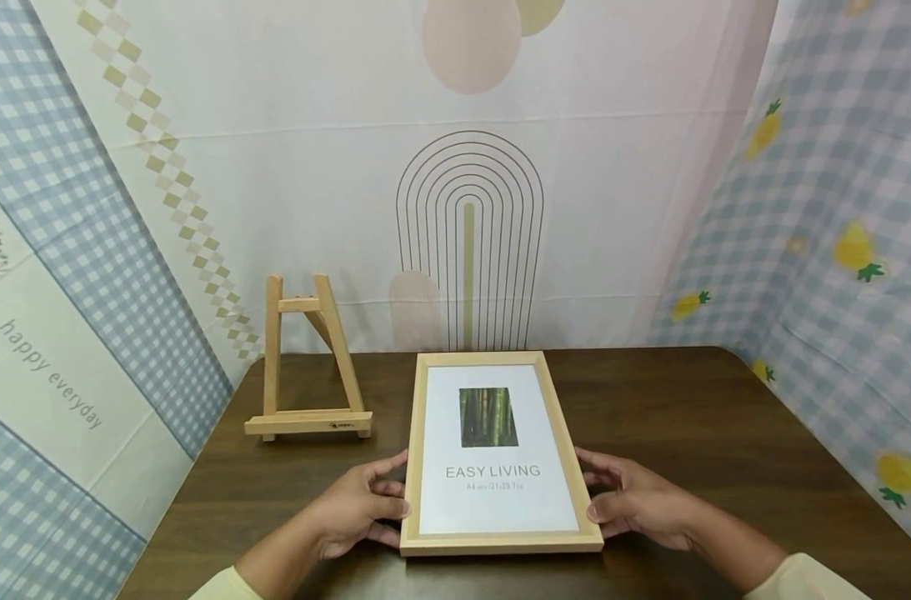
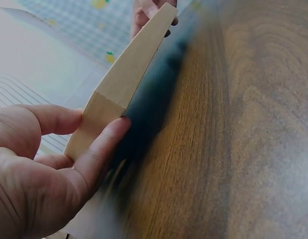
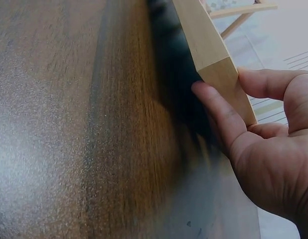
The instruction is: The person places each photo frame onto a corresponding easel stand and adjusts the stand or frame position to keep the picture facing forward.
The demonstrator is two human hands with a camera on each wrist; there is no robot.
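Note:
A light wooden picture frame (image 1: pixel 502 547) lies face up in front of me, held from both sides. Inside it is a white sheet (image 1: pixel 493 508) with a small bamboo picture and the words "EASY LIVING". My left hand (image 1: pixel 357 504) grips the left edge near the front corner, thumb on the upper side. On the opposite edge my right hand (image 1: pixel 638 504) holds it the same way. Both wrist views show fingers curled under the frame's corner, with a dark shadowed gap between frame and table.
A small wooden tabletop easel (image 1: pixel 308 422) stands at the back left of the dark brown table (image 1: pixel 665 400). Behind the table hangs a pale printed cloth (image 1: pixel 312 167). Blue checked cloths flank it, one with pineapples (image 1: pixel 853 250).

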